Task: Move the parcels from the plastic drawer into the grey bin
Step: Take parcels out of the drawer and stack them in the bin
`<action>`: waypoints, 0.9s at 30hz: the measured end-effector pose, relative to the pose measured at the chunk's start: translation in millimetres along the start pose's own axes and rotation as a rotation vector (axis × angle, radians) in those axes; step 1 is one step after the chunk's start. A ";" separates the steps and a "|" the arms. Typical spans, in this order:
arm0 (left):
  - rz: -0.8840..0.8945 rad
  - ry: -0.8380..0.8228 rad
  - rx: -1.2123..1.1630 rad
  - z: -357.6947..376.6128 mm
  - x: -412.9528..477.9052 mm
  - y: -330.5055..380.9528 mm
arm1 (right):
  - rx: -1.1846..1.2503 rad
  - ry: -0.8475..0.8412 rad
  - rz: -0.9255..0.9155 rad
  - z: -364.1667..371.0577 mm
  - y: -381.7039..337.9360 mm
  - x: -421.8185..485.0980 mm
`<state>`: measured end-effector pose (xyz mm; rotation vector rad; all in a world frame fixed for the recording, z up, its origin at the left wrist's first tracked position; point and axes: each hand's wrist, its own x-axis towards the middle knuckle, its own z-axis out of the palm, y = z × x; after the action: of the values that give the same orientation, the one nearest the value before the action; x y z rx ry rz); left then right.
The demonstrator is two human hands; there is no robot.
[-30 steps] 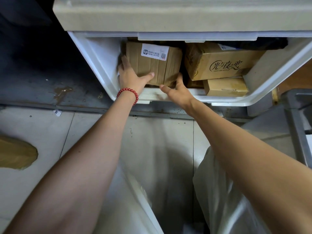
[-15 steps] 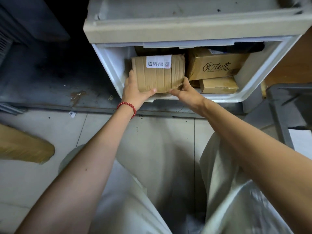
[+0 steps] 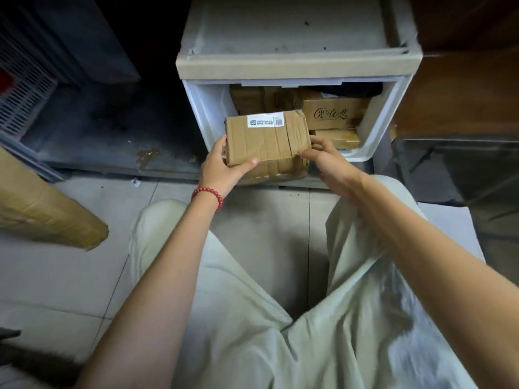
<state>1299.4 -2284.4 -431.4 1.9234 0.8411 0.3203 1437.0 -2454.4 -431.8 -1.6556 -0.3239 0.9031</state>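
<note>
Tiled floor (image 3: 70, 276) in front of a white plastic drawer (image 3: 207, 119), pulled open. The person crouches facing it, pale trousers (image 3: 252, 304) in the foreground.

Brown parcel (image 3: 266, 138) with a white label sits between both hands, over the drawer's front lip and partly outside it. Its long axis runs left-right across the view, labelled face toward the camera.

Left hand (image 3: 222, 167), red bead bracelet (image 3: 207, 194) on the wrist, grips the left end. The thumb lies along the lower front edge and the fingers (image 3: 221, 143) wrap behind the end. Right hand (image 3: 325, 161) holds the right end, fingers (image 3: 320, 142) curled on the side, thumb at the lower front corner. Both hands are closed round the parcel, neither free.

Grey bin (image 3: 449, 143) stands on the right, just beside the drawer, so it is nearer the right hand. Likely next move is a swing rightward, right end leading.

More parcels lie in the drawer: a printed box (image 3: 334, 113), a flat box (image 3: 337, 138) under it, more cardboard (image 3: 250, 98) at the back. Task looks far from done. Long brown package (image 3: 42, 209) lies on the floor at left, well apart.
</note>
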 end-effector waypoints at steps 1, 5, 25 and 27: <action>0.000 0.009 -0.031 -0.8 -7.1 1.6 | 0.000 -0.004 -0.008 -0.4 -1.1 -6.2; -0.009 0.040 -0.129 -12.2 -24.2 4.6 | -0.019 -0.015 0.014 2.0 4.3 -16.5; 0.009 -0.038 -0.190 -17.9 -39.1 -16.7 | -0.067 -0.040 -0.025 4.1 11.5 -16.9; -0.012 -0.013 -0.205 -16.2 -37.1 -17.6 | -0.070 0.007 -0.053 3.3 13.4 -15.0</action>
<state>1256.3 -2293.4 -433.8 1.7279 0.7800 0.3720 1421.3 -2465.7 -438.5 -1.7062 -0.3964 0.8548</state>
